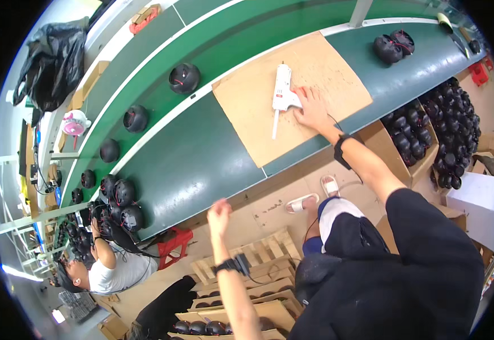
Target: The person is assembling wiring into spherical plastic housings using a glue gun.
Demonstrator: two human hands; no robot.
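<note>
A white glue gun (pixel 282 90) lies on a flat cardboard sheet (pixel 241 96) on the green bench, a pale glue stick poking out of its near end. My right hand (pixel 313 109) rests at the end of the gun's handle, fingers stretched out over the cardboard, thumb next to the handle. It seems to touch the handle without wrapping round it. My left hand (pixel 218 218) hovers off the bench's near edge with its fingers curled in; whatever they may hold is hidden. Dark bands circle both wrists.
Black round shells (pixel 184 78) stand in a row along the green belt behind the bench; two more shells (pixel 388 49) sit at right. Boxes of black parts (pixel 408 133) stand at right, cartons (pixel 281 314) and a pallet (pixel 269 246) below. A co-worker (pixel 116 269) works at left.
</note>
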